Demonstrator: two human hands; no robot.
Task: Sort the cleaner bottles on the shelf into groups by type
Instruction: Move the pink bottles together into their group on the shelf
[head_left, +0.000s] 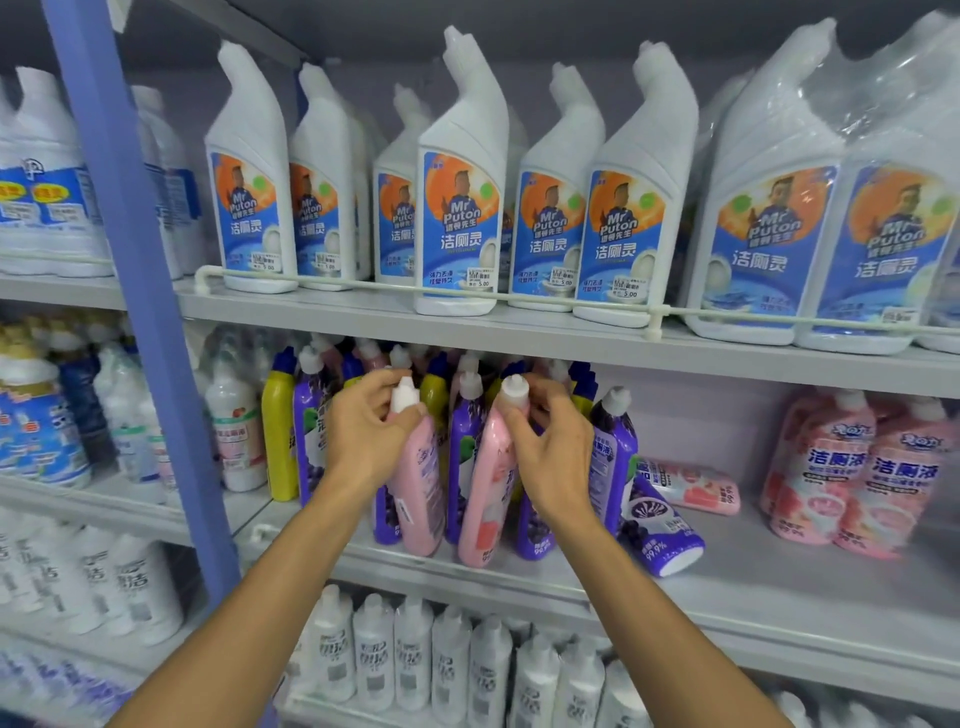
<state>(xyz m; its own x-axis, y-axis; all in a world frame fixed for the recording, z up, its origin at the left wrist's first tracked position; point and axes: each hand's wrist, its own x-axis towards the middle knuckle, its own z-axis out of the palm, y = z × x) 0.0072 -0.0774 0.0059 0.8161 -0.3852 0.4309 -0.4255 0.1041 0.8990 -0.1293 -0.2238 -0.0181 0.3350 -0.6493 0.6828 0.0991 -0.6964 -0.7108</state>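
On the middle shelf stands a mixed cluster of pink, purple and yellow cleaner bottles. My left hand grips the neck of a pink bottle just under its white cap. My right hand grips the neck of a second pink bottle, which leans left. Purple bottles stand between and behind them. A yellow bottle stands at the cluster's left. One purple bottle and one pink bottle lie on their sides to the right.
A shrink-wrapped pack of pink bottles stands at the shelf's right. White Mr Puton bottles fill the top shelf behind a rail. White bottles line the shelf below. A blue upright post divides the left bay.
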